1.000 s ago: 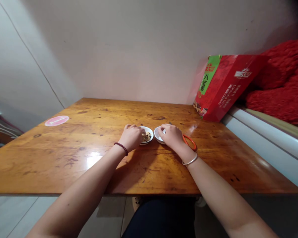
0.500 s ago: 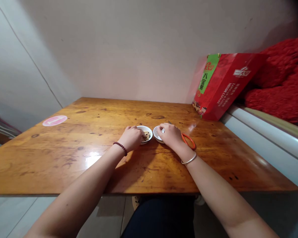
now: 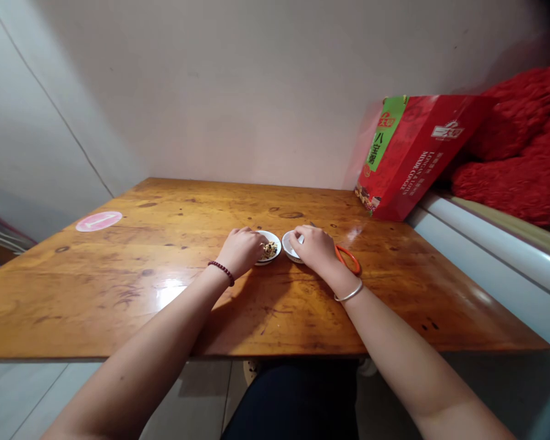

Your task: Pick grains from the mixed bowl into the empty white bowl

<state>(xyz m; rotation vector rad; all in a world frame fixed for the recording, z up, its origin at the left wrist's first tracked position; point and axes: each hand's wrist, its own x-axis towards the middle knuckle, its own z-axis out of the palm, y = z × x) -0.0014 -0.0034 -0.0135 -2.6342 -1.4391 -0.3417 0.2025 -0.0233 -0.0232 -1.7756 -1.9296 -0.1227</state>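
My left hand reaches over the left side of a white bowl. Its fingers are drawn together at a mix of pale and dark grains or beans; what they pinch is hidden. Beside it on the right stands a second white bowl, a narrow gap between the two. Over that bowl's right part my right hand is bent, with thumb and forefinger closed together above the inside. Nothing can be made out between these fingertips. An orange-handled tool, partly covered, lies by the right wrist.
The bowls stand on a shiny wooden table against a pale wall. At the back right leans a red gift bag, near a heap of red fluffy material. A pink oval sticker marks the table's left side.
My left hand has shifted slightly at the grain bowl, with its fingertips still over the mix. My right hand has hardly moved. The whole view has shifted slightly.
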